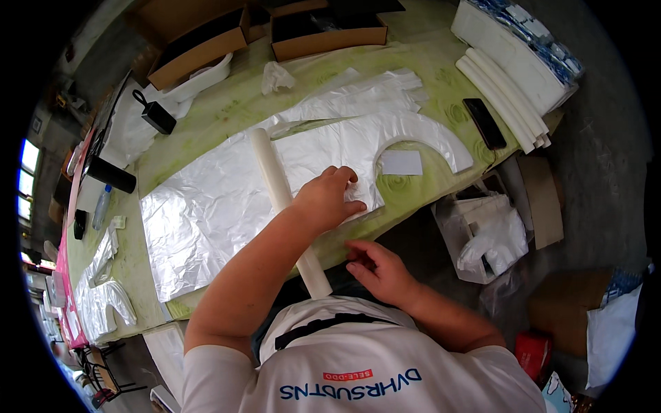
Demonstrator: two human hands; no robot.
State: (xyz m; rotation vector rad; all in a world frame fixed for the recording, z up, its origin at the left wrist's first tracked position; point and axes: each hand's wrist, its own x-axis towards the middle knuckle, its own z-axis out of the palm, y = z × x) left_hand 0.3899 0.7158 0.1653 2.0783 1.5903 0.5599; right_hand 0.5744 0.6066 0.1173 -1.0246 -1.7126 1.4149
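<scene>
Plastic sheeting [206, 199] lies on green-patterned tablecloth [434, 65], white tube [270, 164] across it; your left hand [325, 196], loosely open, is over it, contact unclear; right hand [380, 272] half-curled, seemingly empty, near table edge.

A pale tube [266, 158] (left hand [328, 197] beside it) crosses plastic sheeting [200, 206].

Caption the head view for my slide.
Left hand over translucent plastic bags, a white roll lying across them; right hand near the table edge.
</scene>
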